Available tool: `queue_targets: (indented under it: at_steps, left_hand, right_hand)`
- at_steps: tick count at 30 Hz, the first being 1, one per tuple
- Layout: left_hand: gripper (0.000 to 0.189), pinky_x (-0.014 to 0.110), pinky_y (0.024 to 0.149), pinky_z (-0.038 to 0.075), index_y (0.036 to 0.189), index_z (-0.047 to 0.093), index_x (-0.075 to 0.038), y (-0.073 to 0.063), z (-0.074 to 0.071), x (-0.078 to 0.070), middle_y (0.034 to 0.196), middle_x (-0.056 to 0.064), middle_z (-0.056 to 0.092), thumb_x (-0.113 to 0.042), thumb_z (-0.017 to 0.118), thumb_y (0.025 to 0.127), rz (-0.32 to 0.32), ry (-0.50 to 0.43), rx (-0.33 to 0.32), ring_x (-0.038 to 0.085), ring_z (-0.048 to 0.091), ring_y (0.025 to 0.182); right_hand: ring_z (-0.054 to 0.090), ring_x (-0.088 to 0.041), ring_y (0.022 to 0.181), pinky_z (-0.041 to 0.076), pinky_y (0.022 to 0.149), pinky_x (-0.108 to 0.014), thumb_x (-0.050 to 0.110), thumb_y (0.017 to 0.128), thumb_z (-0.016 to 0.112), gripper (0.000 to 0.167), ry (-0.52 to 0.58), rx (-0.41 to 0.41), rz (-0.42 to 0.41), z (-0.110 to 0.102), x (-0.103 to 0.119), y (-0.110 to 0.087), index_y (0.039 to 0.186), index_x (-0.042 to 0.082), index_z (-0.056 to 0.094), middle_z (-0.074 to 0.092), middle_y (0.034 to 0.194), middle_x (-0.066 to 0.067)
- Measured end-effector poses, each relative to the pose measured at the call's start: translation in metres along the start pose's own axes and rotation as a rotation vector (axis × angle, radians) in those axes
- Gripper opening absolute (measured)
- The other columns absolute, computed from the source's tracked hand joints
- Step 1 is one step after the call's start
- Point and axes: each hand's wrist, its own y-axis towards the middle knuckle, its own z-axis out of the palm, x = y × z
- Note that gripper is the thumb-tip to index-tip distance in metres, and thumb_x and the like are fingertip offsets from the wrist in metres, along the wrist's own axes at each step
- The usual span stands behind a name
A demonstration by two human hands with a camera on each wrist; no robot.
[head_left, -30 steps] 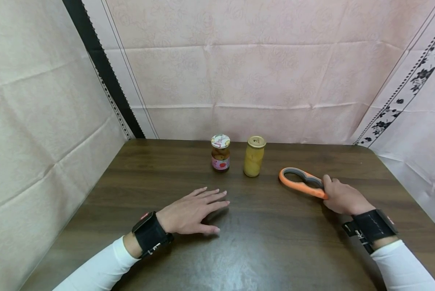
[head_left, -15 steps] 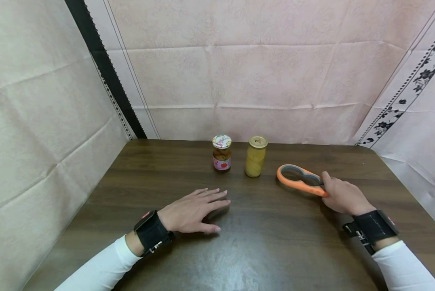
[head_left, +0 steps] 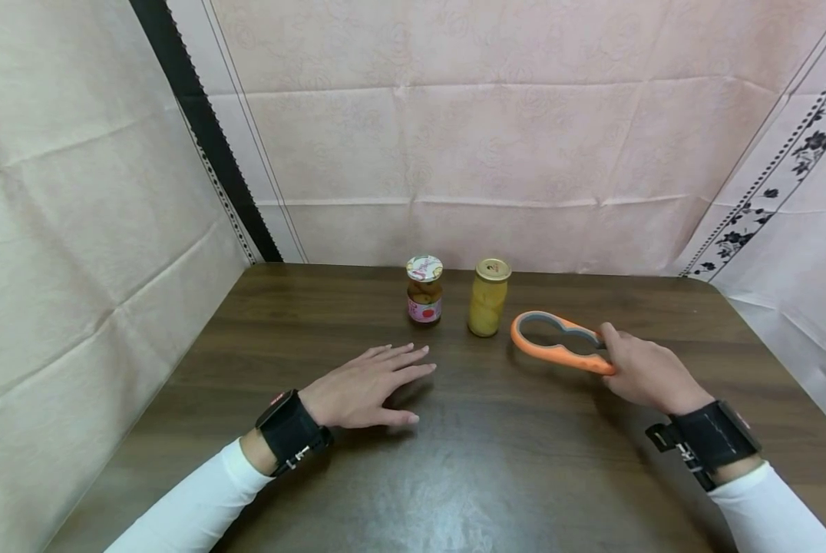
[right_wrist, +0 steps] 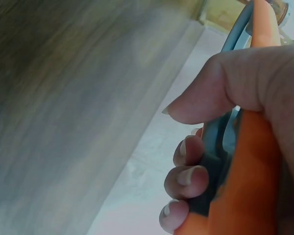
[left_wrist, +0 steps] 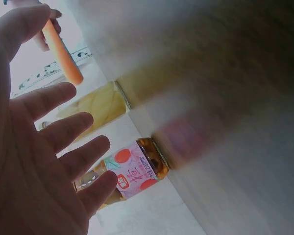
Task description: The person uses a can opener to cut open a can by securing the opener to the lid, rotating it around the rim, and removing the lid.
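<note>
My right hand (head_left: 651, 376) grips the handle end of an orange jar opener with a grey inner lining (head_left: 554, 354). Its loop points left, raised a little over the table. In the right wrist view, fingers curl round the orange and grey handles (right_wrist: 250, 171), with the thumb across them. My left hand (head_left: 368, 388) is palm down low over the table, fingers spread and holding nothing. Beyond its fingertips stands a small jar with a patterned lid and pink label (head_left: 424, 292). Right of that jar, near the opener's loop, is a taller jar of yellow contents with a gold lid (head_left: 487, 306).
Both jars stand upright on a dark wooden table (head_left: 496, 445), with a gap between them. Pale patterned cloth (head_left: 510, 146) hangs behind the table's back edge, and more cloth hangs at both sides. Black straps sit on both wrists.
My right hand has brought the jar opener a little left and up, its loop nearer the taller jar. My left hand has shifted slightly forward. The jars stay in place.
</note>
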Motion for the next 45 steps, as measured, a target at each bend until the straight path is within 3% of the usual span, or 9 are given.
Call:
queue_targets:
  at_steps: [10,18,25,36,41,45]
  left_hand:
    - [0.076,0.05,0.127,0.019,0.16,0.03,-0.026,0.003,0.0,0.006,0.17,0.003,0.02,-0.064,0.051,0.098,-0.022,0.032,-0.034,0.025,0.02,0.157]
    - [0.077,0.05,0.127,0.02,0.16,0.031,-0.026,0.006,0.002,0.014,0.17,0.002,0.022,-0.066,0.049,0.098,-0.055,0.051,-0.055,0.025,0.022,0.157]
    - [0.077,0.05,0.125,0.025,0.16,0.032,-0.024,0.011,0.003,0.021,0.168,0.003,0.026,-0.066,0.05,0.097,-0.108,0.004,-0.096,0.025,0.027,0.155]
    - [0.074,0.054,0.121,0.032,0.157,0.037,-0.023,0.021,0.005,0.033,0.165,0.003,0.034,-0.061,0.057,0.097,-0.221,-0.186,-0.155,0.025,0.036,0.15]
    - [0.073,0.049,0.122,0.032,0.157,0.037,-0.026,0.025,0.007,0.038,0.164,-0.001,0.035,-0.058,0.06,0.096,-0.262,-0.401,-0.157,0.02,0.034,0.151]
    - [0.068,0.05,0.121,0.034,0.155,0.04,-0.025,0.03,0.009,0.044,0.161,0.0,0.042,-0.05,0.063,0.097,-0.285,-0.625,-0.188,0.021,0.038,0.149]
  right_hand:
    - [0.044,-0.014,0.059,0.038,0.05,-0.032,0.008,0.071,0.082,0.054,-0.004,-0.055,-0.066,-0.005,0.015,-0.001,0.114,0.003,0.049,0.052,0.071,0.001]
    - [0.044,-0.014,0.06,0.038,0.052,-0.031,0.007,0.071,0.081,0.055,0.009,-0.051,-0.095,-0.006,0.023,-0.002,0.116,0.005,0.049,0.053,0.072,0.002]
    - [0.051,-0.013,0.061,0.044,0.051,-0.035,0.008,0.07,0.082,0.054,0.016,-0.082,-0.125,-0.007,0.029,-0.002,0.115,0.006,0.052,0.061,0.078,-0.001]
    - [0.049,-0.01,0.063,0.045,0.053,-0.032,0.007,0.07,0.083,0.055,0.035,-0.062,-0.141,-0.012,0.04,-0.002,0.116,0.007,0.052,0.067,0.087,-0.004]
    - [0.049,-0.009,0.064,0.045,0.054,-0.032,0.008,0.07,0.084,0.055,0.025,-0.062,-0.155,-0.013,0.044,-0.003,0.115,0.007,0.052,0.068,0.089,-0.005]
    - [0.05,-0.008,0.065,0.046,0.054,-0.031,0.008,0.069,0.084,0.055,0.023,-0.06,-0.162,-0.013,0.047,-0.003,0.114,0.007,0.052,0.069,0.09,-0.005]
